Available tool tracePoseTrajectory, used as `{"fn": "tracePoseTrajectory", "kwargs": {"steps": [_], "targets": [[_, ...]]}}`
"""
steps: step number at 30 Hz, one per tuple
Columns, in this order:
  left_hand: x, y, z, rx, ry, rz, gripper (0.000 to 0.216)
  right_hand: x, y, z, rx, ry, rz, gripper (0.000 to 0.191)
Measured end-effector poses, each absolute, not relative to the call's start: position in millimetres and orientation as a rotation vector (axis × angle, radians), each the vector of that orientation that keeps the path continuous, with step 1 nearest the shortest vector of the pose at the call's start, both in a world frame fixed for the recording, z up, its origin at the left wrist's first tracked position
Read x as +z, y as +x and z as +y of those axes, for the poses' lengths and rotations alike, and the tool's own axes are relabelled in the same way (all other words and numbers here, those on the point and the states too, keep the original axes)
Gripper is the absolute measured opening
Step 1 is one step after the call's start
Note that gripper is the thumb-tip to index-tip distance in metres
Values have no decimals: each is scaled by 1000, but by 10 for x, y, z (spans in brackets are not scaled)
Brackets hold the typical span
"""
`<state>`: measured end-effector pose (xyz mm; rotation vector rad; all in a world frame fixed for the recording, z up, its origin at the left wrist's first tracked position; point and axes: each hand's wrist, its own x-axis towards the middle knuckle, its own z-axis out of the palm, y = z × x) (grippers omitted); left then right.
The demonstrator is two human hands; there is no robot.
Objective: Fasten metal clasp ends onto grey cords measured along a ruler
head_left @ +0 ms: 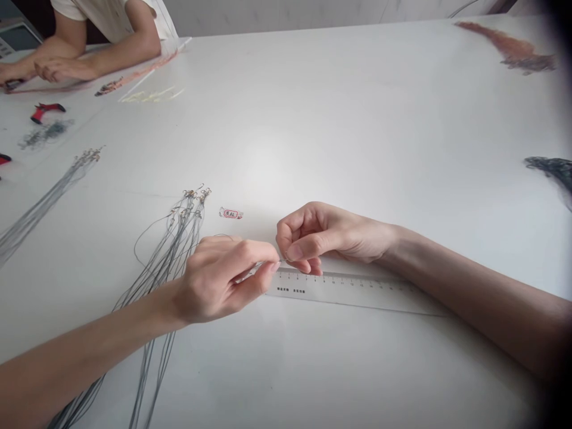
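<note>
"What have your hands got?"

"Your left hand (221,283) is closed, its thumb and fingertips pinching a thin grey wire (258,273) just above the end of a flat ruler (344,290). Your right hand (324,235) is curled, and its thumb and forefinger meet the wire's tip. You can't tell from this view whether they grip it."

"And what's laid out?"

"Under your left forearm lies a bundle of grey wire leaders (179,250), with swivels at the top ends. Just beyond it sits a red-labelled wrapper (231,213). Farther left, a second bundle (44,202) lies near tangled wire (44,134) and red-handled pliers (47,111)."

"Anything farther off?"

"Across the white table (286,143), a co-worker's hands (62,70) rest at the far corner. A dark wire heap (552,170) and a reddish heap (509,44) lie along the right side. How many strands are in each, you can't tell."
</note>
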<state>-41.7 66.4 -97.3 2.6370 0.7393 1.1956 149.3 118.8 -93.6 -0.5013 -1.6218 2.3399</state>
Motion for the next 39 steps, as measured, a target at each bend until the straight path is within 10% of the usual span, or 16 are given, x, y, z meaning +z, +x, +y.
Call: {"fn": "tracePoseTrajectory", "kwargs": {"steps": [39], "targets": [[-977,-408,672,1195,2595,698,16,-929,1499,1180,2350,-510,-1605,12]]}}
